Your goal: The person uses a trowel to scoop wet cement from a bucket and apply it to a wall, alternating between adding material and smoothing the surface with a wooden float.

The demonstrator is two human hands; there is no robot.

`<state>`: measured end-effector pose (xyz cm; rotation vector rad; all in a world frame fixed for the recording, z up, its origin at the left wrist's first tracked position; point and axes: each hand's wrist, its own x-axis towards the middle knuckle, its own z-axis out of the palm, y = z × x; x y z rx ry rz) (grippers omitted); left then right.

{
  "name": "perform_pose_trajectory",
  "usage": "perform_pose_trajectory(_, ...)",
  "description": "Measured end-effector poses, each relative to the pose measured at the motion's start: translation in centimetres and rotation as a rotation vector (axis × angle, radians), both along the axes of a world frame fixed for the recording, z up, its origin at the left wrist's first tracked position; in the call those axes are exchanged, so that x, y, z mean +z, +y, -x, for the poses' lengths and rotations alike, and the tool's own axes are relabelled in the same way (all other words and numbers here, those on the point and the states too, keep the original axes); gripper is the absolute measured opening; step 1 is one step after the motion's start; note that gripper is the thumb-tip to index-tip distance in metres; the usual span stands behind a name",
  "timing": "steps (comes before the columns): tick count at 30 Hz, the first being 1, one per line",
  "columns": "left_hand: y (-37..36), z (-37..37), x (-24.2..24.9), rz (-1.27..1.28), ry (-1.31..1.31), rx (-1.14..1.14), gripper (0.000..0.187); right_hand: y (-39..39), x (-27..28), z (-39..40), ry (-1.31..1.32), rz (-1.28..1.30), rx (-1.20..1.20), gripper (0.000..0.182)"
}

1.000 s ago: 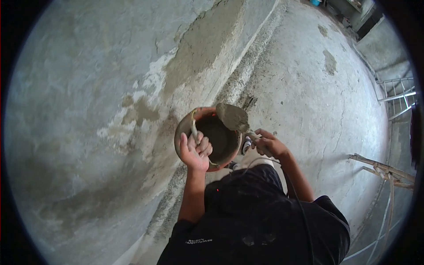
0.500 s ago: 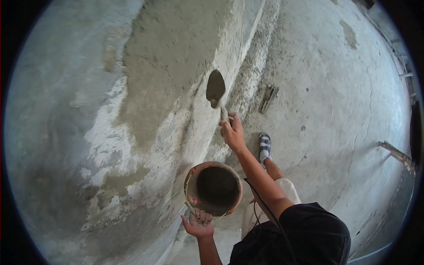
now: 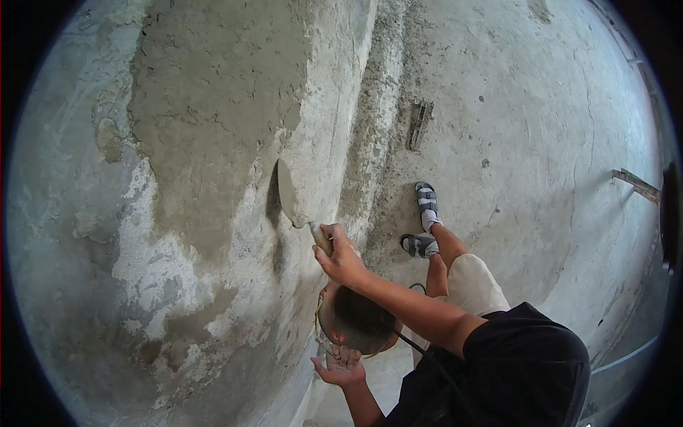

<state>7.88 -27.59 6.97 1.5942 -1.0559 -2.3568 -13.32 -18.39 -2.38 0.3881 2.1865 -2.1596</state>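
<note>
My right hand [image 3: 341,257] grips the handle of a trowel [image 3: 292,199], whose blade is at the wall, beside the edge of a darker plaster patch [image 3: 213,92]. Below it, my left hand [image 3: 343,366] has its fingers curled at the handle of a reddish bucket [image 3: 334,334] holding dark material. My right forearm covers part of the bucket. Pale, rough areas [image 3: 156,270] show on the wall under the dark patch.
A small slotted piece of debris [image 3: 420,125] lies on the concrete floor [image 3: 519,178] near the wall's foot. My sandalled feet [image 3: 427,206] are on the floor. A wooden piece [image 3: 635,186] stands out at the far right.
My right hand and the trowel have moved left and down in view, with the blade now edge-on at the wall. The bucket and my left hand sit slightly further right and lower. Both feet now show.
</note>
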Motion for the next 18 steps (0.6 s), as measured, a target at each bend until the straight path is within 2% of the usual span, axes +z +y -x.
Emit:
perform_pose_trajectory(2, -0.3, -0.3, 0.1, -0.012, 0.000, 0.032, 0.062, 0.6, -0.8, 0.2, -0.110, 0.075, -0.010, 0.042)
perform_pose_trajectory(7, 0.0, -0.2, 0.0, -0.025, 0.054, 0.041, 0.062, 1.2, -2.5, 8.7, 0.020, 0.025, -0.323, 0.039)
perform_pose_trajectory(10, 0.1, -0.1, -0.3, -0.037, 0.115, -0.004, 0.062, -0.1, -2.1, 11.8, 0.148, -0.032, -0.266, 0.041)
perform_pose_trajectory(15, 0.0, 1.2, -0.8, -0.069, 0.141, -0.011, 0.063, -2.8, -0.5, 7.2, 0.188, -0.098, -0.132, 0.044)
perform_pose_trajectory(18, 0.1, 2.2, -0.7, -0.048, 0.098, -0.026, 0.063, -1.3, -0.1, 3.3, 0.195, -0.054, -0.063, 0.044)
